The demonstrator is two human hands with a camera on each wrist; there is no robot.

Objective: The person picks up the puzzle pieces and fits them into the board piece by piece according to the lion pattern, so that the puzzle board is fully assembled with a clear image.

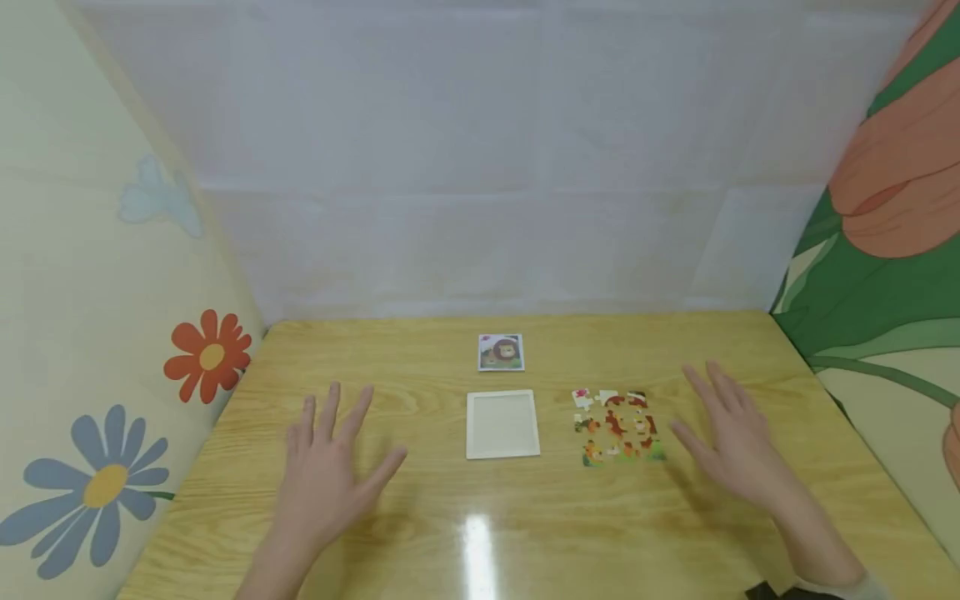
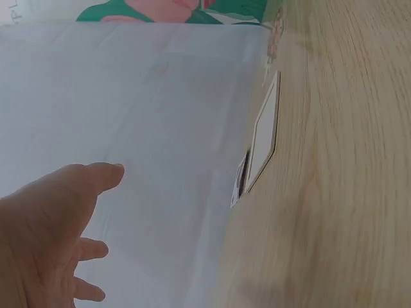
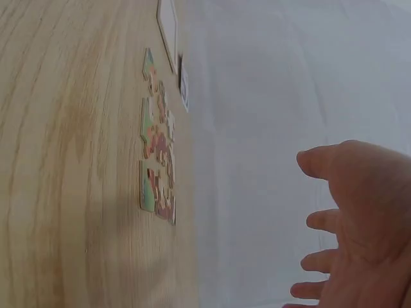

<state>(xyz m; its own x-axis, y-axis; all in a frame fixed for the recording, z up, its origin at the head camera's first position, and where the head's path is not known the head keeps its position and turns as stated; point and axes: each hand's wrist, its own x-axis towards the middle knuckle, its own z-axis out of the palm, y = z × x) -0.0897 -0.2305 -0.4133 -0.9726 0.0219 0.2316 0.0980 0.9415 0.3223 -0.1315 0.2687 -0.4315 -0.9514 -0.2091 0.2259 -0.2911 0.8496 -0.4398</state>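
Several loose jigsaw puzzle pieces (image 1: pixel 615 423) lie spread in rough rows on the table, right of a white square puzzle tray (image 1: pixel 503 457). Behind the tray is a small picture card (image 1: pixel 501 352) with a lion on it. My left hand (image 1: pixel 322 479) hovers left of the tray, fingers spread, holding nothing. On the other side, my right hand (image 1: pixel 735 442) is held above the table just right of the pieces, its fingers extended and nothing in them. In the right wrist view the puzzle pieces (image 3: pixel 154 135) lie flat, apart from the hand.
The wooden table (image 1: pixel 420 525) has a glare spot near its front. A white cloth (image 1: pixel 487 167) hangs behind its back edge. Flower-patterned cloths stand at the left (image 1: pixel 75 333) and right (image 1: pixel 892 333) sides.
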